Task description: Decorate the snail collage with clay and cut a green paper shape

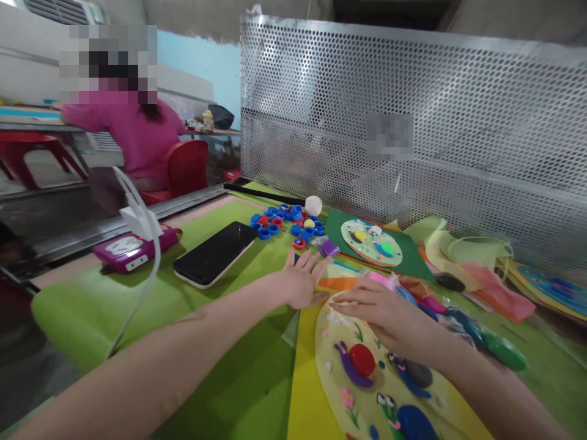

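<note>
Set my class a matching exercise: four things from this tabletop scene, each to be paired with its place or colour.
Things:
1. phone
2. white ball
3. right hand
4. red-shelled snail

Places or colours:
A. over the upper part of the cream oval
B. purple body
C. next to the end of the black rod
D. black screen

Pairs: 1-D; 2-C; 3-A; 4-B

Cream disc point(364, 400); purple snail point(352, 371), red shell point(362, 359); yellow sheet point(305, 391); lime-green table point(252, 373); blue, red caps point(293, 212).

A cream rounded board point(383, 391) lies face up beneath the right hand point(378, 308), its red-shelled purple snail point(360, 363) uncovered, left of the wrist.
</note>
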Motion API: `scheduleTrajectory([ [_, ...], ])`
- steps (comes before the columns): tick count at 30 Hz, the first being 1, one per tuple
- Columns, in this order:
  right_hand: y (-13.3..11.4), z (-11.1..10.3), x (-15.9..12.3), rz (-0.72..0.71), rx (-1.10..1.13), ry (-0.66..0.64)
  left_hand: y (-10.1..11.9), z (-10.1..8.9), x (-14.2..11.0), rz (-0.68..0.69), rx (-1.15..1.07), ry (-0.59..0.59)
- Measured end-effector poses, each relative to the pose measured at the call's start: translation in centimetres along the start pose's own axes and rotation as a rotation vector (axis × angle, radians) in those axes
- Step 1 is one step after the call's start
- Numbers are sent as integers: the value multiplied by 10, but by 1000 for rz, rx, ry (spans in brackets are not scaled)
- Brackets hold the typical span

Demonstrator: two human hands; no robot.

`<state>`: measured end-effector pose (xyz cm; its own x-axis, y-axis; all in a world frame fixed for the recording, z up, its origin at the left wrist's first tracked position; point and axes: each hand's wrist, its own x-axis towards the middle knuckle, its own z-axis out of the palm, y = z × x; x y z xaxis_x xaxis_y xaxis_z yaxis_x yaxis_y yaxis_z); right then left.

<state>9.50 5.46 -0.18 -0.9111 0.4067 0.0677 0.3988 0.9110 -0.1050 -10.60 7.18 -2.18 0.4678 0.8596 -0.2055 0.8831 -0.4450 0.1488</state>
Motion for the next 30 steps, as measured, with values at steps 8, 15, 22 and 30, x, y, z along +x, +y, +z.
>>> scheduleTrajectory([
  [8, -9, 2, -4, 141, 25, -87, 1, 12, 9, 0, -2, -15],
  [15, -4, 16, -4, 172, 11, -97, 1, 12, 11, -19, -15, -28],
  [22, -8, 12, -5, 172, -9, -31, 3, 11, 11, -42, -29, -40],
  [30, -3, 11, -7, 122, -37, -15, 6, 7, 9, -55, -37, -41],
])
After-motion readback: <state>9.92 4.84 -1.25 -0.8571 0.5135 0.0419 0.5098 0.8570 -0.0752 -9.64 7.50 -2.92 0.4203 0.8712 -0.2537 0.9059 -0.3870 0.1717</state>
